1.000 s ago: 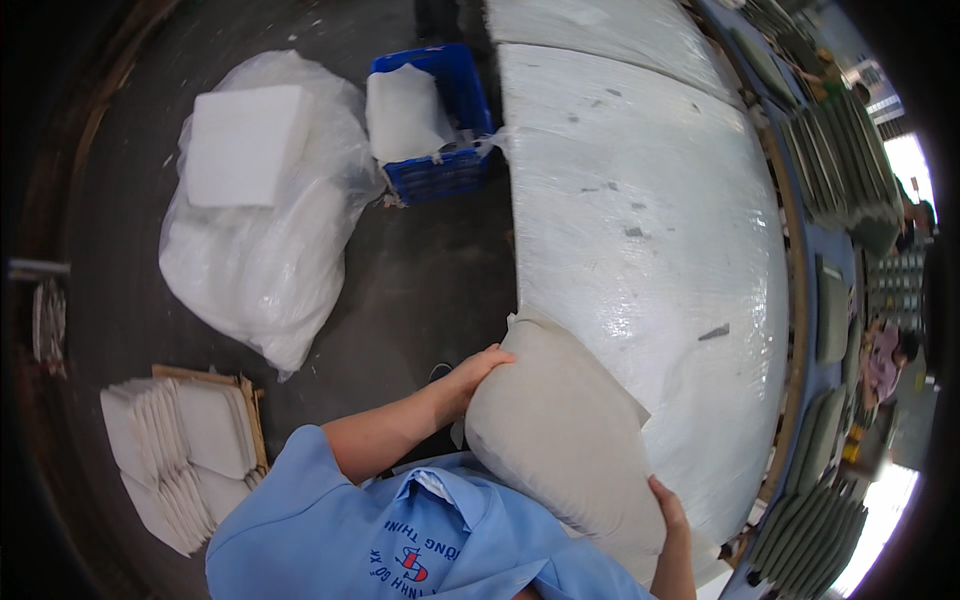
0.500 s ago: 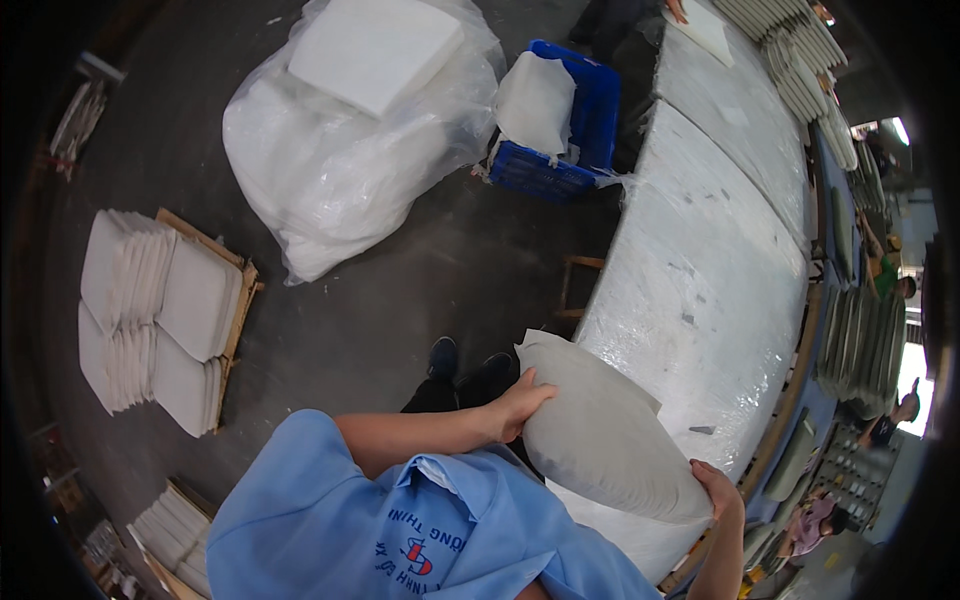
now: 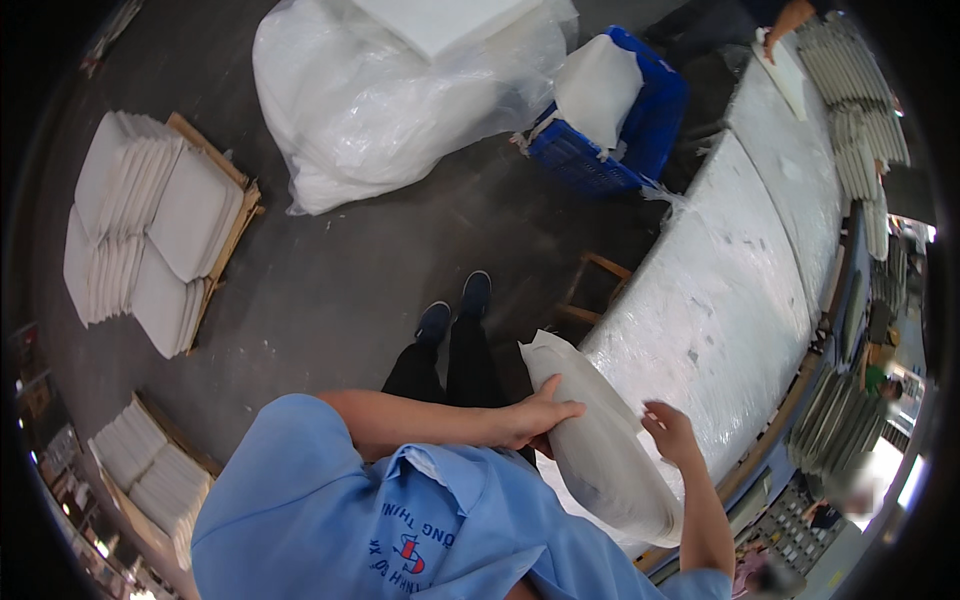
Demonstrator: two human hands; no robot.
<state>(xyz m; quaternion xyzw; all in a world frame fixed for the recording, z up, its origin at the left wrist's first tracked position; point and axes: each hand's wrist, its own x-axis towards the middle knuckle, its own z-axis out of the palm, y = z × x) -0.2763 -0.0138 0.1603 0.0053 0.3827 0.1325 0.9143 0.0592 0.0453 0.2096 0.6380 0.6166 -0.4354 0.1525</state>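
Observation:
I hold a stack of flat white pads [image 3: 600,440] on edge between both hands, beside a long table wrapped in clear plastic film [image 3: 740,290]. My left hand [image 3: 535,420] presses the stack's near face, fingers spread across it. My right hand [image 3: 670,432] grips the far side, next to the table's edge. The stack tilts and hangs above the floor in front of my legs and dark shoes [image 3: 455,310].
A big clear plastic bag of white slabs [image 3: 400,100] lies on the floor ahead, a blue crate [image 3: 625,130] with a white bundle beside it. A wooden stool [image 3: 590,290] stands by the table. Pallets of white pads [image 3: 150,230] sit left. Another person's hand [image 3: 775,25] works at the table's far end.
The view has turned left and the stack has come off the table, now held upright between my hands beside it.

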